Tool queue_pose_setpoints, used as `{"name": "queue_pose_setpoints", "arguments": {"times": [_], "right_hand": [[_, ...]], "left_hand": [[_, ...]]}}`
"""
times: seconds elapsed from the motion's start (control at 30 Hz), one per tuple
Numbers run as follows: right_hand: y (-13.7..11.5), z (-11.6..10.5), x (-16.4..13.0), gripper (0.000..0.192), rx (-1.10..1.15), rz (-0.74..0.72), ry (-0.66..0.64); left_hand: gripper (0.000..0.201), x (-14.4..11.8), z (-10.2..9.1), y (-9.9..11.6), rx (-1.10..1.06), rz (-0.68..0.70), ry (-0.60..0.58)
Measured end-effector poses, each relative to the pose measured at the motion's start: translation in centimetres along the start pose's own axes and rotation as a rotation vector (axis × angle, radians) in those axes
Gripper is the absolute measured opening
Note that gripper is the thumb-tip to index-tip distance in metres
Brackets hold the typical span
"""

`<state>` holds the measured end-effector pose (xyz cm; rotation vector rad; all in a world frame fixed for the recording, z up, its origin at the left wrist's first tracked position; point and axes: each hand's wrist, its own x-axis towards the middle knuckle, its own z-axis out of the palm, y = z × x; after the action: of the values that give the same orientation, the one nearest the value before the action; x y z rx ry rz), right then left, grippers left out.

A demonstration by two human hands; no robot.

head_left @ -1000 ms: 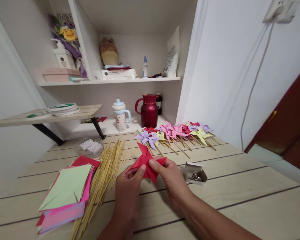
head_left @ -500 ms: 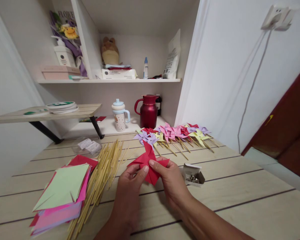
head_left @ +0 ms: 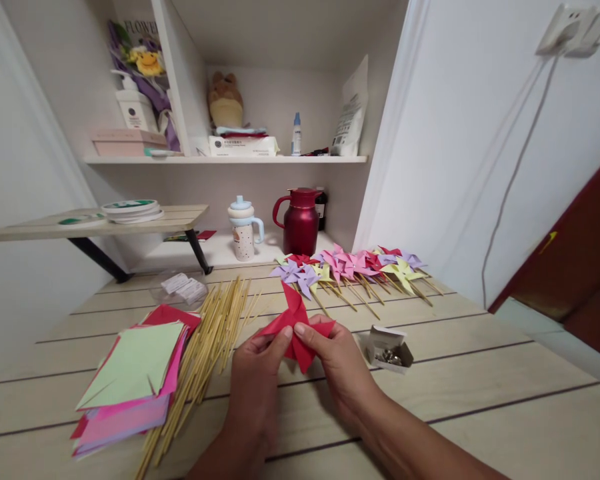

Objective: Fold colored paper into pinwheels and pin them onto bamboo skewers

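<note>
A red paper pinwheel point(head_left: 295, 308) is held up above the table between both hands, its folded blades sticking out around the centre. My left hand point(head_left: 260, 363) pinches it from the left, thumb near the middle. From the right, my right hand point(head_left: 337, 357) grips it, with that thumb also pressed close to the centre. The fingers behind the paper are largely hidden. To the right of my right hand stands a small open box point(head_left: 391, 350) of metal pins. A bundle of thin sticks point(head_left: 207, 353) lies left of my left hand, beside a stack of coloured paper squares point(head_left: 135, 363).
Several finished pinwheels on sticks point(head_left: 347, 263) lie at the back of the table. Behind them are a red jug point(head_left: 301, 223) and a cup with a blue handle point(head_left: 242, 233). A clear container point(head_left: 180, 288) sits near the raised stand point(head_left: 185, 220).
My left thumb has shifted inward on the red pinwheel, closer to the right thumb at its centre. The whole view has swung slightly left.
</note>
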<state>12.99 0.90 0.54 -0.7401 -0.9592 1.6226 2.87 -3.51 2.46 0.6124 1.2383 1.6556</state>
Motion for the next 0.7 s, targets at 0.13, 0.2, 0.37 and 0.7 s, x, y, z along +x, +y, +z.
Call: {"name": "queue_pose_setpoints", "arguments": {"times": [0.13,0.2,0.37,0.7], "right_hand": [[-0.9,-1.1,0.6,0.037,-0.128,-0.093,-0.058],[-1.5,-2.0,1.0,0.041,-0.259,-0.215,-0.040],[-1.9,-2.9,1.2,0.045,-0.692,-0.570,-0.135],[-1.3,-2.0,0.6,0.037,-0.953,-0.899,-0.227]], "left_hand": [[0.028,0.5,-0.6,0.3,-0.071,0.001,-0.051],[0.028,0.7,-1.0,0.9,-0.148,0.002,-0.064],[0.012,1.3,-1.9,2.4,-0.310,0.005,-0.020],[0.019,0.9,-2.0,2.4,-0.403,-0.076,-0.049]]}}
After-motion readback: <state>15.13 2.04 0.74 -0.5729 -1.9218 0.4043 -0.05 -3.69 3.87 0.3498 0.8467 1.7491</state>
